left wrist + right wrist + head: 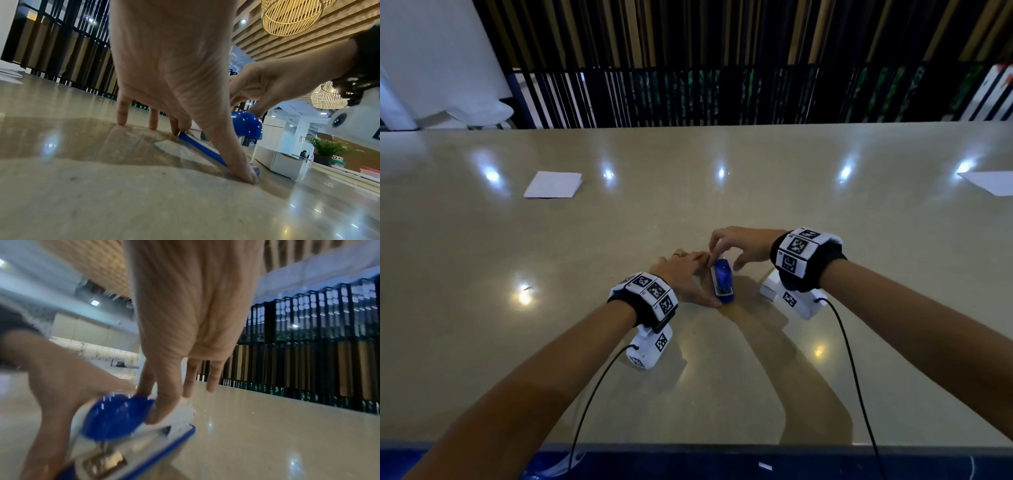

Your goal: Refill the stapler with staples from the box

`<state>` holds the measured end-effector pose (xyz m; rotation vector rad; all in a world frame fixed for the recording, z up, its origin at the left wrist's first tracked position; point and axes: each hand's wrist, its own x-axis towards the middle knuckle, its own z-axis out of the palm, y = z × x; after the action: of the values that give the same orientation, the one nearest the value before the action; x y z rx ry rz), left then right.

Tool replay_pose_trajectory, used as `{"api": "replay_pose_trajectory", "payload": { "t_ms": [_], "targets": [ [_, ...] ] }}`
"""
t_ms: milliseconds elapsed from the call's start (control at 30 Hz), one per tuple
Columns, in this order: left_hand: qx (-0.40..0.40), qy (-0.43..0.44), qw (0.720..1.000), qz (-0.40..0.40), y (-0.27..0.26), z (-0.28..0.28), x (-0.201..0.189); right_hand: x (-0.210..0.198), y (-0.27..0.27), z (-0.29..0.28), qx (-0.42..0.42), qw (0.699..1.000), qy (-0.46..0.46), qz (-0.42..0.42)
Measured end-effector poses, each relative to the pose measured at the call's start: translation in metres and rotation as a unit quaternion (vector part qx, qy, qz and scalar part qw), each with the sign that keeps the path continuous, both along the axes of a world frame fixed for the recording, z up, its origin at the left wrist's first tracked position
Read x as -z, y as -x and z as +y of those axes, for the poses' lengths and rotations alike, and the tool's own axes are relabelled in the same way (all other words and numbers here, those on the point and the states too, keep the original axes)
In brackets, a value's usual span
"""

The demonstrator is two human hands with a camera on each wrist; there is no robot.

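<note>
A blue stapler (722, 281) lies on the beige table (825, 212), lengthwise away from me. My left hand (709, 279) spans its left side: the thumb tip presses the near end of the blue base (203, 149) and the forefinger meets the far end, while the other fingertips rest on the table. My right hand (726, 260) reaches over from the right and pinches the rounded blue top (115, 417) between thumb and forefinger. The top stands a little above the metal magazine (102, 462). A small white box (770, 287) sits just right of the stapler, half hidden under my right wrist.
A folded white paper (553, 185) lies at the far left of the table, and another sheet (989, 181) at the far right edge. A black slatted railing (688, 96) runs behind the table. The table's front edge is close to my body.
</note>
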<state>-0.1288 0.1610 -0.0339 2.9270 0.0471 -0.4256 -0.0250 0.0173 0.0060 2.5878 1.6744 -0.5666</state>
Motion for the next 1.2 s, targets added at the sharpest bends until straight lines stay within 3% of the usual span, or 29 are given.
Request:
{"api": "replay_pose_trajectory", "payload": {
  "t_ms": [100,233,400,533,667,867,1200],
  "targets": [
    [0.004,-0.009,1.0,-0.005,-0.001,-0.003,-0.002,0.007,0.003,0.006,-0.031,0.996,0.021,-0.081],
    [0.001,-0.002,1.0,0.002,-0.003,0.0,0.001,0.017,-0.003,0.005,0.014,0.994,-0.026,-0.104],
    [0.004,-0.02,0.999,0.031,-0.011,0.008,0.005,0.024,-0.032,-0.017,0.19,0.973,-0.035,-0.124],
    [0.021,-0.033,0.999,0.038,-0.014,0.011,0.008,0.03,-0.06,-0.055,0.34,0.934,-0.058,-0.091],
    [0.028,-0.051,0.997,0.043,-0.021,0.01,0.006,0.029,-0.075,-0.1,0.43,0.896,-0.058,-0.098],
    [0.03,-0.082,0.992,0.096,-0.039,0.002,0.0,0.027,-0.078,-0.146,0.506,0.857,-0.022,-0.093],
    [0.022,-0.08,0.991,0.108,-0.042,0.003,0.002,0.021,-0.066,-0.15,0.511,0.853,-0.013,-0.102]
  ]
}}
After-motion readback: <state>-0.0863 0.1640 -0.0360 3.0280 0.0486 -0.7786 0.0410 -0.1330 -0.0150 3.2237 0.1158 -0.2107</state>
